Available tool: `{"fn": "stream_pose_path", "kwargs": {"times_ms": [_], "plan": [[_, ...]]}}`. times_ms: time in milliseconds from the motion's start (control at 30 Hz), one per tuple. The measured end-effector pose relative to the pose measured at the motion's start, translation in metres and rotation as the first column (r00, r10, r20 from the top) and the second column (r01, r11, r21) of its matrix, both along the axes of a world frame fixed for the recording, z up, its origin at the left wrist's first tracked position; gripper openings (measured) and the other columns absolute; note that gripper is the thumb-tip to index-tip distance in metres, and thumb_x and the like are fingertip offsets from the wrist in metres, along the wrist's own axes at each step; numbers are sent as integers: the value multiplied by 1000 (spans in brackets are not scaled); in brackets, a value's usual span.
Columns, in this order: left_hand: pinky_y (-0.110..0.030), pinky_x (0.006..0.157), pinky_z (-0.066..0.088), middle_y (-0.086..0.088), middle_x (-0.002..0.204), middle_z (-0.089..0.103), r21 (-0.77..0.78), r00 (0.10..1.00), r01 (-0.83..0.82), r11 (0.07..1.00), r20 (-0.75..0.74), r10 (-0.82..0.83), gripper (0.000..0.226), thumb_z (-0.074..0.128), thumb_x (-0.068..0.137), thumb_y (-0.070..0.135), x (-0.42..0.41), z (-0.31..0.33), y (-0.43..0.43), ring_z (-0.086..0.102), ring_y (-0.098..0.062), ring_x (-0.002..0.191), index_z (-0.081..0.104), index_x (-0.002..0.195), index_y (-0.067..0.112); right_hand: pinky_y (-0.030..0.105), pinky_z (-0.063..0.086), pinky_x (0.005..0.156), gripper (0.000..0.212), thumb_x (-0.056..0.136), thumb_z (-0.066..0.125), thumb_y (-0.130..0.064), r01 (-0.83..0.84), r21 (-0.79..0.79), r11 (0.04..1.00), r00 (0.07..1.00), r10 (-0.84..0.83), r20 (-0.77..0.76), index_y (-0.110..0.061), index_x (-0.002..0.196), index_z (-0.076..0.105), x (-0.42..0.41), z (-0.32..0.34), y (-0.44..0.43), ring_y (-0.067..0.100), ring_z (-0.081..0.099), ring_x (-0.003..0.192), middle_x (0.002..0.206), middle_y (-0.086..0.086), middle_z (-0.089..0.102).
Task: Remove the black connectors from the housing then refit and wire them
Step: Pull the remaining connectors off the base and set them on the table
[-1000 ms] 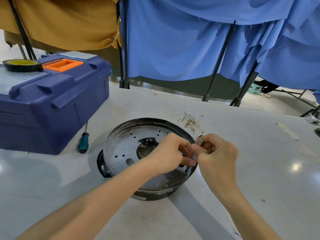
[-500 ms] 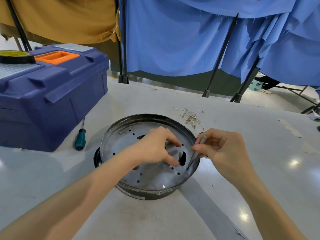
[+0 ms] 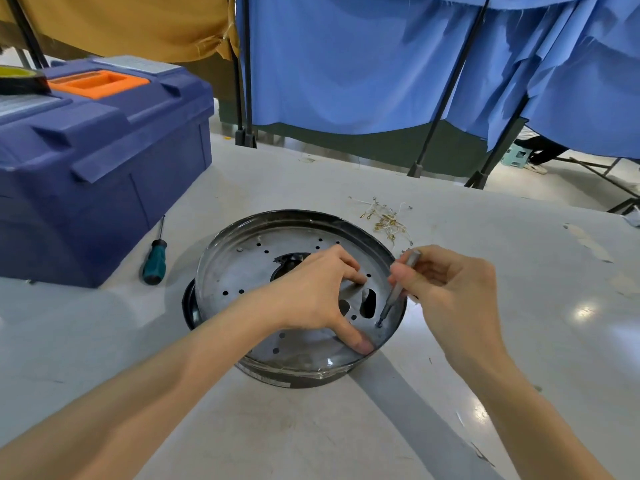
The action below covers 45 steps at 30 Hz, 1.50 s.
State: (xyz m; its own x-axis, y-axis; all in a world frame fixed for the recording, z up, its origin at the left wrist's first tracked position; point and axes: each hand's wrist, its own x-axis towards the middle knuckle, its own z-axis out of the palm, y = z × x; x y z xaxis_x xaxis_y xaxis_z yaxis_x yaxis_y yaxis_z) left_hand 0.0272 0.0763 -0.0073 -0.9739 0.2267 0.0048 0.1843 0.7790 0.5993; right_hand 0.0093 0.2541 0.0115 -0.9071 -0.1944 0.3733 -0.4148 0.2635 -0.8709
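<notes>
Round metal housing point(image 3: 242, 271) sits on the table point(image 3: 346, 427) near centre, perforated plate facing up, black base under it.

Left hand point(image 3: 311, 292) rests on the plate. Its bent fingers point(image 3: 349, 268) touch the metal near the middle, and the thumb presses by the rim at 5 o'clock. The hand holds nothing.

Right hand point(image 3: 450, 292) is at 3 o'clock of the housing and pinches a slim grey driver point(image 3: 398, 289). The driver is tilted, with its tip down on the plate at 4 o'clock, just inside the wall.

A dark part point(image 3: 292, 261) shows through the central cut-out. The left hand partly covers it, so I cannot tell what it is.

Table is pale grey and glossy with light glare. A loose heap of wire terminals point(image 3: 384, 220) lies at 1 o'clock, and a green-handled screwdriver point(image 3: 154, 261) at 9 o'clock, both apart from the housing. A blue toolbox point(image 3: 104, 168) stands at 10 o'clock, cut off at the frame edge, with a tape roll point(image 3: 17, 83) on its lid.

Blue curtains point(image 3: 346, 64) and a mustard cloth point(image 3: 121, 22) hang on black stands behind the table.
</notes>
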Motion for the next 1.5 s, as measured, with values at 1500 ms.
{"fn": "stream_pose_path", "kwargs": {"times_ms": [1500], "plan": [[-28, 77, 47, -1, 101, 68, 160, 997, -63, 985, -35, 69, 34, 89, 58, 38, 0, 21, 16, 60, -12, 94, 66, 83, 37, 15, 50, 68, 31, 77, 55, 26, -424, 64, 903, 901, 428, -65, -1, 87, 66, -19, 13, 11, 19, 71, 67, 69, 14, 70]]}}
